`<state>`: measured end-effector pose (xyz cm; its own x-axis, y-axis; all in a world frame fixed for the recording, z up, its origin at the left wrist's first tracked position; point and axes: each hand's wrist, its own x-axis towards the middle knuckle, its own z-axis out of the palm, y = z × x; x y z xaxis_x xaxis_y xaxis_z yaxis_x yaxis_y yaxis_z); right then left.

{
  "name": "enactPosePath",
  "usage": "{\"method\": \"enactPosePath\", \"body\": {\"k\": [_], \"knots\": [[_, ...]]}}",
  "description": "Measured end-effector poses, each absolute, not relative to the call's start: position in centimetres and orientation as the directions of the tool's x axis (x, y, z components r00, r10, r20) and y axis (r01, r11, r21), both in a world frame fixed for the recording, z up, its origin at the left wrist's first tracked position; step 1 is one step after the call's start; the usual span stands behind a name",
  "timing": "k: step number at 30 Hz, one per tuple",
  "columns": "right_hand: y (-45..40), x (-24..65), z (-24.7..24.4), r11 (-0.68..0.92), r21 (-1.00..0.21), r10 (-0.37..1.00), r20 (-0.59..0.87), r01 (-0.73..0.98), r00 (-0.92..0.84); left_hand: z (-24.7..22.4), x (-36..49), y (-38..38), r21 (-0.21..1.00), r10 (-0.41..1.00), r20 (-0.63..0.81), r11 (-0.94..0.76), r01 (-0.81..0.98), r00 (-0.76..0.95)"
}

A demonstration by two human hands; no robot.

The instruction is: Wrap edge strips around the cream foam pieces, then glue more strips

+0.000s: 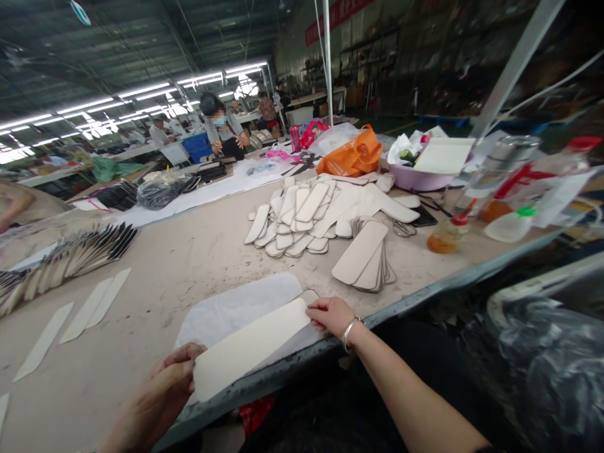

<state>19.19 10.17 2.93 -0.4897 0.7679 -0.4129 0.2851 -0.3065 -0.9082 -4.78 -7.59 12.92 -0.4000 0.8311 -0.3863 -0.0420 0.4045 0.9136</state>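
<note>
A long cream-coloured strip with rounded corners (pixel 250 346) stretches between my two hands near the table's front edge. My left hand (pixel 172 377) pinches its left end between thumb and fingers. At the far right end, my right hand (pixel 330 316) grips the strip, a silver bangle on its wrist. Beneath the strip lies a white translucent sheet (pixel 236 304), flat on the table. Part of another rounded piece (pixel 309 294) shows just behind the strip's right end. A fanned stack of similar pieces (pixel 362 255) sits beyond my right hand.
A loose heap of rounded pieces (pixel 302 214) covers the table's middle back. Glue-like bottles (pixel 448 236), scissors (pixel 404 229) and a purple basin (pixel 419 178) stand right. Strips (pixel 97 305) and a row of panels (pixel 70 261) lie left. A person (pixel 224 129) works across the table.
</note>
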Motion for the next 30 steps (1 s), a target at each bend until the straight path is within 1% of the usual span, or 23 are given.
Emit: {"method": "enactPosePath", "body": {"k": [3, 7, 12, 21, 30], "knots": [[11.7, 19.9, 2.6, -0.213, -0.897, 0.834, -0.374, 0.387, -0.407, 9.8, -6.3, -7.3, 0.885, 0.827, -0.448, 0.465, -0.035, -0.339], [12.9, 19.9, 1.8, -0.080, -0.847, 0.880, -0.308, 0.525, -0.363, 6.3, -7.2, -6.4, 0.821, 0.758, -0.498, 0.569, 0.053, -0.421], [13.3, 19.6, 1.2, 0.043, -0.770, 0.913, -0.228, 0.637, -0.337, 5.5, -6.8, -5.1, 0.742, 0.741, -0.477, 0.628, 0.236, -0.473], [13.8, 19.5, 1.5, 0.120, -0.668, 0.911, -0.219, 0.735, -0.349, 4.1, -7.7, -4.4, 0.639, 0.737, -0.478, 0.665, 0.387, -0.477], [13.7, 19.7, 1.7, 0.173, -0.633, 0.892, -0.224, 0.755, -0.393, 3.6, -8.0, -4.7, 0.631, 0.756, -0.461, 0.648, 0.427, -0.466]]}}
